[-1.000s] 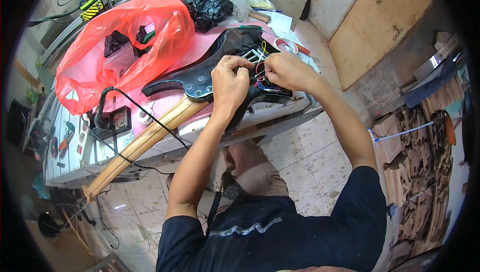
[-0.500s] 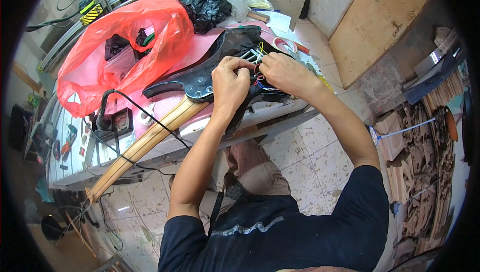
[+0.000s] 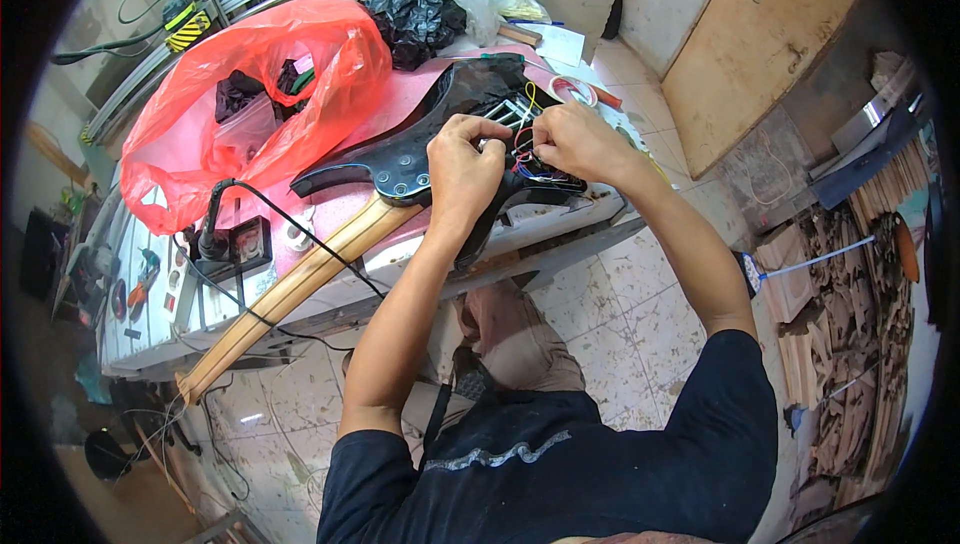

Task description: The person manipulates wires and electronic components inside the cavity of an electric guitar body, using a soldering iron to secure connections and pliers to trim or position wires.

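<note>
Head view: left hand (image 3: 466, 166) and right hand (image 3: 575, 142) curl their fingers at coloured wires (image 3: 524, 159) in a black electric guitar (image 3: 455, 94), exact grip indiscernible.

Both hands (image 3: 466, 169) (image 3: 582, 144) close together, fingers (image 3: 486, 128) curled

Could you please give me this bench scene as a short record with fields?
Workpiece: black guitar body with a wooden neck pointing lower left
Left hand: over the body, fingers curled near the wires
Right hand: beside the coloured wires
Grip: too small to tell
Nearby: red plastic bag, crumpled black bag
Surface: pink sheet under the body
</note>
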### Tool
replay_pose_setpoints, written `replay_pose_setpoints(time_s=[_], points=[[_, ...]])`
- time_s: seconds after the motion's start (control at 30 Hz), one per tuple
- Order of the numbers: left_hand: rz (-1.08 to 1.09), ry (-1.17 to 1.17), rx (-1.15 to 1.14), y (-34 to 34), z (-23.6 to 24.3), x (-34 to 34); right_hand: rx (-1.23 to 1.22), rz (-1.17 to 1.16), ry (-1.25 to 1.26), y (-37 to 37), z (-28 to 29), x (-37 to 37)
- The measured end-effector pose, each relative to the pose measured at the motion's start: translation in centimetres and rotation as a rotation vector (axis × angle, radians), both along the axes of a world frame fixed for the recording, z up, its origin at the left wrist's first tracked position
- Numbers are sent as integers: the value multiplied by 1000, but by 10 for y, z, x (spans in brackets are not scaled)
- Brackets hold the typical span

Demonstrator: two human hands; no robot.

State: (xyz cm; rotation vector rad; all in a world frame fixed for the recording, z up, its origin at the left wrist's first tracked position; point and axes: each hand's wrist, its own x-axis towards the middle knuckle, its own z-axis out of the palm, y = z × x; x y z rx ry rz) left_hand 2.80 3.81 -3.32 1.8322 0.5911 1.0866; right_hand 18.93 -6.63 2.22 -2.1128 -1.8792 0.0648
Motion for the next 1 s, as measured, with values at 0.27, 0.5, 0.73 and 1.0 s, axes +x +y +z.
replay_pose_setpoints(time_s=[0.27,0.5,0.73,1.0], points=[[-6,-5,27,0,0,1,65,16,-43,-1,-12,3],[-2,5,38,-2,5,-1,171,172,-157,-9,-21,8],[-74,60,70,-1,5,-2,208,-21,225,-37,-5,16],[-123,155,255,-7,5,-1,258,-2,247,-34,-13,10]])
